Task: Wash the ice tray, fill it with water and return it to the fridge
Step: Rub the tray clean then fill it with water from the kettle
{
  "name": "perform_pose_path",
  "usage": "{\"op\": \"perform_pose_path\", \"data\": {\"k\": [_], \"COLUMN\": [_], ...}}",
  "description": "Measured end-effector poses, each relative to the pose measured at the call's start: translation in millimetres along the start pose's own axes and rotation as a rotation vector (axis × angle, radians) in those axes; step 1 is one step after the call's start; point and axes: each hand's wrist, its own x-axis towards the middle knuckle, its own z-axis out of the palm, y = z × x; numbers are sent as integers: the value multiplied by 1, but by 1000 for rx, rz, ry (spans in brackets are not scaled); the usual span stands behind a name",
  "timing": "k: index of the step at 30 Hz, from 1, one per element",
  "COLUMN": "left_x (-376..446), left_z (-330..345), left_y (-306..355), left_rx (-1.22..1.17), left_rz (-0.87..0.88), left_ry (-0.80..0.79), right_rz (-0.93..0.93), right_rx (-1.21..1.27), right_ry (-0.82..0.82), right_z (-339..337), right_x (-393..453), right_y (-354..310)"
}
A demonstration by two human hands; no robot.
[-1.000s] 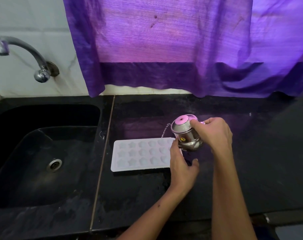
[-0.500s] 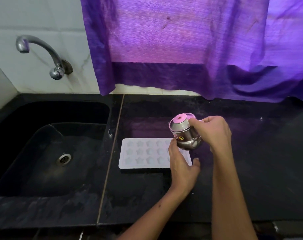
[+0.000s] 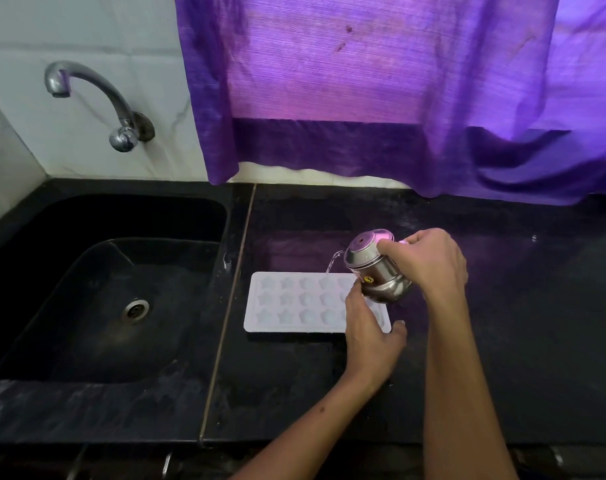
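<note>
Water (image 3: 332,263) now pours; one pot (image 3: 377,273), one tray (image 3: 294,304).

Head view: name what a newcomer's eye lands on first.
First, the purple curtain glowing across the back wall. Then, on the black counter, the right hand tips a steel pot, sending a thin stream into the white star-mould ice tray, which the left hand steadies. The dark sink lies left.
</note>
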Motion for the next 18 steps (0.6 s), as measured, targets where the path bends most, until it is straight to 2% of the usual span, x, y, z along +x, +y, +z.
{"op": "perform_pose_path", "data": {"k": [9,18], "left_x": [0,1], "left_z": [1,-1], "left_y": [-1,-2], "left_rx": [16,29], "left_rz": [-11,15], "left_ry": [-12,21], "right_rz": [27,95], "right_rx": [3,111], "right_ry": [-9,-48], "right_z": [-2,-4], "right_x": [-2,4], "right_y": [1,8]}}
